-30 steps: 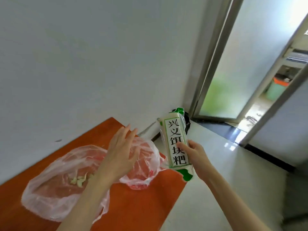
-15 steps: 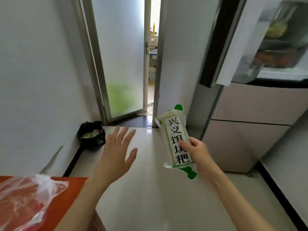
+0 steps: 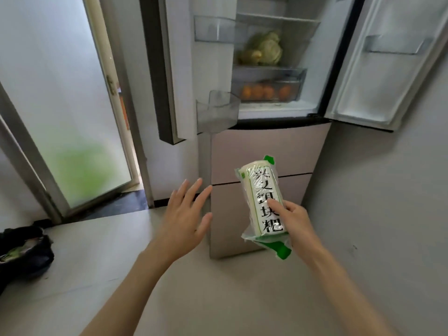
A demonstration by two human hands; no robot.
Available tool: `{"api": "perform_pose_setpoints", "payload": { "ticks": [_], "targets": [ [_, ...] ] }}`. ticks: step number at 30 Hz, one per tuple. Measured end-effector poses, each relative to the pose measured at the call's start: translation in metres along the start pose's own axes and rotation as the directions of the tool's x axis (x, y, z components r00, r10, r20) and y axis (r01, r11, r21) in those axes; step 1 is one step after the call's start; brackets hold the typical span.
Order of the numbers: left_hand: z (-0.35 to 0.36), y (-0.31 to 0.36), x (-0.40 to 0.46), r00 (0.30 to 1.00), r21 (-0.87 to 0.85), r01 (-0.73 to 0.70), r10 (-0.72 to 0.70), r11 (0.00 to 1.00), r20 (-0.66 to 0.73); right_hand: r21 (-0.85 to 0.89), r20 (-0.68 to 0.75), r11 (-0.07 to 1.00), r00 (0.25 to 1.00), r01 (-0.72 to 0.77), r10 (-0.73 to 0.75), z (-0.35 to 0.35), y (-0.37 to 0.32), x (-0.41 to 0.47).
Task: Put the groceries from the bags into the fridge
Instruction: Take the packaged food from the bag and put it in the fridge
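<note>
Fridge [image 3: 266, 151]: both upper doors open, lower drawers closed. Cabbage [image 3: 268, 48] on an inner shelf; oranges [image 3: 263, 91] in the clear drawer below. Left hand [image 3: 185, 219]: empty, fingers spread, in the air. Right hand [image 3: 294, 223]: gripping a sealed white packet [image 3: 260, 204], held upright before the lower drawers.

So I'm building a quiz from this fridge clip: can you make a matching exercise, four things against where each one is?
Things:
1. packet
2. cabbage
3. oranges
4. black bag

Places:
A. in the fridge drawer
B. on the floor at the left
C. in the right hand
D. on the fridge shelf above the drawer

Pairs: 1-C, 2-D, 3-A, 4-B
</note>
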State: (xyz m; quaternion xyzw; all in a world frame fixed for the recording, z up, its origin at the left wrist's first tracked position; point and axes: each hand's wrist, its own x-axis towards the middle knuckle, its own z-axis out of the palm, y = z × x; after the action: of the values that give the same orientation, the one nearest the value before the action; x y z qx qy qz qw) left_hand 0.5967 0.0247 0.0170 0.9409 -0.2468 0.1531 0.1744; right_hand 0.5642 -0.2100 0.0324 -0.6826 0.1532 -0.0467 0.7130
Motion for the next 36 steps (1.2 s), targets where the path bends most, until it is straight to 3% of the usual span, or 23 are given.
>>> {"api": "perform_pose_setpoints", "payload": {
  "ticks": [11,16,21,28,32,36],
  "targets": [
    [0.062,0.023,0.213,0.990,-0.051,-0.131,0.128,0.990,-0.063,0.046,-0.077,0.994,0.993,0.096,-0.092,-0.042,-0.069,0.179],
    [0.082,0.020,0.310,0.990,-0.090,-0.123,0.116,0.988,-0.079,0.045,-0.100,0.991,0.988,0.124,-0.119,-0.056,-0.107,0.258],
    [0.096,0.021,0.381,0.992,-0.163,-0.098,0.084,0.982,-0.089,0.161,-0.112,0.983,0.991,0.085,-0.068,-0.073,-0.131,0.328],
    [0.124,0.012,0.467,0.987,-0.217,-0.024,-0.011,0.976,-0.157,0.274,0.019,0.958,0.995,0.088,-0.097,-0.081,-0.162,0.433],
    [0.133,-0.004,0.517,0.969,-0.171,0.041,-0.081,0.984,-0.231,0.196,0.103,0.959,0.968,0.204,-0.227,-0.074,-0.193,0.497],
    [0.124,-0.019,0.572,0.906,-0.174,0.120,-0.180,0.977,-0.384,0.147,0.198,0.955,0.938,0.259,-0.285,-0.057,-0.238,0.564]
  ]
}}
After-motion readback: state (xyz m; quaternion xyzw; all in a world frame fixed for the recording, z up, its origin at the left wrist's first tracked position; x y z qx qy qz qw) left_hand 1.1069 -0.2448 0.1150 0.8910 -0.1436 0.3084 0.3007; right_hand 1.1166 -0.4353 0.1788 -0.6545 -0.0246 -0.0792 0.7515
